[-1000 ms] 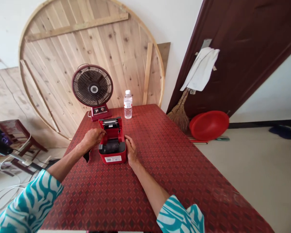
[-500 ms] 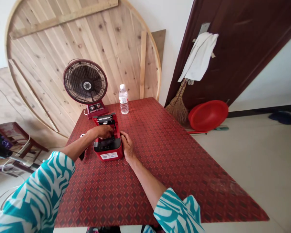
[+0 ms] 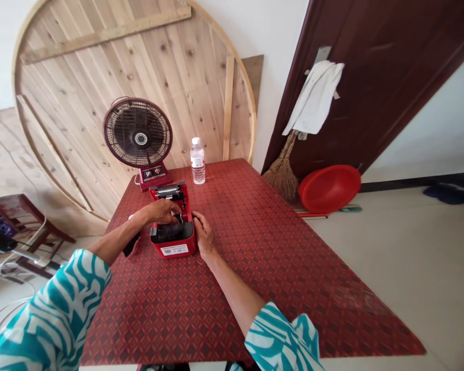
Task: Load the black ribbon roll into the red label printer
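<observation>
A red and black machine that looks like a label printer (image 3: 174, 251) stands on the table with its lid raised at the back, showing a roller inside. My left hand (image 3: 163, 211) reaches over its left side into the opening, fingers curled on a dark roll (image 3: 172, 228). The fingertips are partly hidden. Against the printer's right side wall lies my right hand (image 3: 204, 234), thumb and fingers bent at its edge, steadying it. A small dark object (image 3: 131, 245) is on the table beside my left forearm.
Behind the printer stand a fan (image 3: 141, 139) and a water bottle (image 3: 197, 162) on the patterned red table (image 3: 255, 268). A large round wooden board (image 3: 201, 98) leans on the wall. At right are a broom (image 3: 284, 172), a red basin (image 3: 330, 188) and a door; a chair (image 3: 27, 221) is at left.
My left hand has lifted slightly out of the printer's opening, and the dark roll now shows beneath it. My right hand stays against the printer's side. The view has tilted slightly.
</observation>
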Demonstrator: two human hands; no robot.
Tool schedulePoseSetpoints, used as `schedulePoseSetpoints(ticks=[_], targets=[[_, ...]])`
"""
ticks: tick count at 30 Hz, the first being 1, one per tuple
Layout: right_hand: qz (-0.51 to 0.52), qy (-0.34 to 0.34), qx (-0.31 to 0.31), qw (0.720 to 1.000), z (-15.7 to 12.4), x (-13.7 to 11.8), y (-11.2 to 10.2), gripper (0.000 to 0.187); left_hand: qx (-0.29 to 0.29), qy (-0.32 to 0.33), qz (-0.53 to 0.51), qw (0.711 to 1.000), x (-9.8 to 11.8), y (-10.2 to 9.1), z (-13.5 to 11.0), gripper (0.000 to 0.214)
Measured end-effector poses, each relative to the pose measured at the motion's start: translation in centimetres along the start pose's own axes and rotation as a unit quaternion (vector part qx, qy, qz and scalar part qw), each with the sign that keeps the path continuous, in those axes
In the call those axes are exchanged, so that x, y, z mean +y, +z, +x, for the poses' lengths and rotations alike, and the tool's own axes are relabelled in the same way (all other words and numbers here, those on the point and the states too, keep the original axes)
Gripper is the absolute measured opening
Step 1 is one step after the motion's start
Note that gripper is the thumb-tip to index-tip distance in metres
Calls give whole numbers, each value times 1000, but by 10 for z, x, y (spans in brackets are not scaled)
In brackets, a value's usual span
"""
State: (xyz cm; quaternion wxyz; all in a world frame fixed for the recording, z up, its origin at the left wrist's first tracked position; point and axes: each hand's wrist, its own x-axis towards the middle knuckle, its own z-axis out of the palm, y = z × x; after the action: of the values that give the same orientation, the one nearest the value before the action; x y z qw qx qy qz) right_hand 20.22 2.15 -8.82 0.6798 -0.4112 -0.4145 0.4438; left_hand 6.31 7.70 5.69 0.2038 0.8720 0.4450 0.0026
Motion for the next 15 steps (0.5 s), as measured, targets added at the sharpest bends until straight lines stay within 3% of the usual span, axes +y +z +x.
schedulePoseSetpoints(ticks=[5, 9, 12, 15], targets=[[4, 3, -6, 1000, 1, 5, -2, 33, 71, -26, -95, 993, 0, -30, -46, 29], [-5, 5, -7, 1000, 0, 4, -5, 34, 182, -47, -281, 941, -40, -46, -79, 36], [-10, 11, -5, 1000, -1, 4, -6, 35, 260, -90, -312, 910, -76, -41, -81, 34], [-12, 20, -2, 1000, -1, 3, -7, 37, 272, -118, -292, 909, -99, -22, -65, 33]])
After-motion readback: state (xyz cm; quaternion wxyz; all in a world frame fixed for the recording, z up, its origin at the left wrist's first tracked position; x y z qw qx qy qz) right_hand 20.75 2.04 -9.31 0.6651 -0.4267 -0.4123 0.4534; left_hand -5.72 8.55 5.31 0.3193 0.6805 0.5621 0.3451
